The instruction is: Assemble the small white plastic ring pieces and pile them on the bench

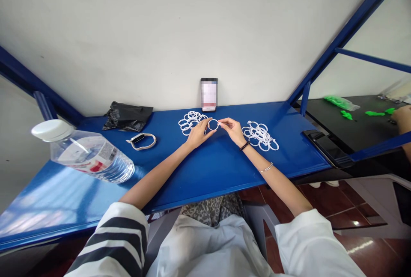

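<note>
Between my two hands is a white ring (209, 121), held up just above the blue table. My left hand (198, 135) grips its left side with thumb and fingers. At the ring's right side, where a small knob shows, my right hand (233, 129) pinches it with the fingertips. Beside my left hand lies a pile of white rings (185, 122). A second pile of white rings (260, 135) rests to the right of my right hand. The rings in both piles overlap one another.
A phone (209, 95) leans on the wall behind. On the left are a water bottle (93, 157), a watch (144, 141) and a black plastic bag (128, 116). A dark phone (326, 146) lies at the table's right edge. Another person's hand (403, 119) is at the far right near green pieces (375, 113).
</note>
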`<state>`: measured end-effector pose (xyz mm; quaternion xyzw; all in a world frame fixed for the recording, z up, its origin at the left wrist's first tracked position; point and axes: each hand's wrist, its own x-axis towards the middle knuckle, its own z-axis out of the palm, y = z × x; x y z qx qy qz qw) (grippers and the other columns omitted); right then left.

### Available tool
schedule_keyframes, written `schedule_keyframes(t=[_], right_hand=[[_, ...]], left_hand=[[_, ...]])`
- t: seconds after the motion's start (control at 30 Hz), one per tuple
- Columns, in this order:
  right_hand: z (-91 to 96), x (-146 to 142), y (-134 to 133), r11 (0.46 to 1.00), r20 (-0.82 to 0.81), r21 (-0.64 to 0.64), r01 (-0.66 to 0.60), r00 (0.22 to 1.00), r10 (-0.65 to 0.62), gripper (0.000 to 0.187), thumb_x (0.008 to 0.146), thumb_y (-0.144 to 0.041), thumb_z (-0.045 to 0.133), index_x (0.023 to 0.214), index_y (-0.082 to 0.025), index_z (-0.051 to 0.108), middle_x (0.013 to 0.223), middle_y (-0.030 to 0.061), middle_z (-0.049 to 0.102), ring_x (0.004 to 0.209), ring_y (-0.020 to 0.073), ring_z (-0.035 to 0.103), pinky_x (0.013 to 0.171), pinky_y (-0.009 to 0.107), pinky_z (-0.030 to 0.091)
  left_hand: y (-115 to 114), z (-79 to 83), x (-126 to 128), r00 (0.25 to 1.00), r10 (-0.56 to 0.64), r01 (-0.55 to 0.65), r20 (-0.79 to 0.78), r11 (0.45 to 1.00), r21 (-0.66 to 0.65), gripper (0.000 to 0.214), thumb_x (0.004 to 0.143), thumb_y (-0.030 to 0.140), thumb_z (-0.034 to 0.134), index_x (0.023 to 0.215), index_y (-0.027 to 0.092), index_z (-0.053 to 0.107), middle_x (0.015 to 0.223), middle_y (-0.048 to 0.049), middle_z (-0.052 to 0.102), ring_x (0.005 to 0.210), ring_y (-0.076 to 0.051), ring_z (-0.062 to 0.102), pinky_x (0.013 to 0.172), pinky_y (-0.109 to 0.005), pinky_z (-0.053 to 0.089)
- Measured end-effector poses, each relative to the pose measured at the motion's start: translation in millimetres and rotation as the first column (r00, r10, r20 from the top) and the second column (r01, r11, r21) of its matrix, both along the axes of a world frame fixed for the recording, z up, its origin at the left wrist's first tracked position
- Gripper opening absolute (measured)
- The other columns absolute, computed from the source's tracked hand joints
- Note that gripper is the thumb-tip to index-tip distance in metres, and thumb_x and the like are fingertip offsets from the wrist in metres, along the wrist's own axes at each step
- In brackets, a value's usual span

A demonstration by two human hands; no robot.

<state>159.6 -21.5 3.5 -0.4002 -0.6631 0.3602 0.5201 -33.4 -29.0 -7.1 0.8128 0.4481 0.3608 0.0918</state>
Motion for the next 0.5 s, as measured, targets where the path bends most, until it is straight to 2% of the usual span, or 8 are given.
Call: schedule_keyframes(t=[0.5], right_hand=[[0.2, 0.9, -1.5, 1.000, 0.026, 0.025, -0.008, 1.000, 0.007, 0.029, 0.082, -0.048, 0.065, 0.088, -0.020, 0.072, 0.091, 0.0069, 0.074, 0.084, 0.0219, 0.068, 0.080, 0.036, 0.053]], left_hand=[[2.3, -0.9, -0.9, 1.000, -0.002, 0.003, -0.019, 1.000, 0.031, 0.048, 0.086, 0.052, 0.059, 0.120, 0.018, 0.055, 0.093, -0.0061, 0.065, 0.075, -0.016, 0.063, 0.067, -0.025, 0.050]])
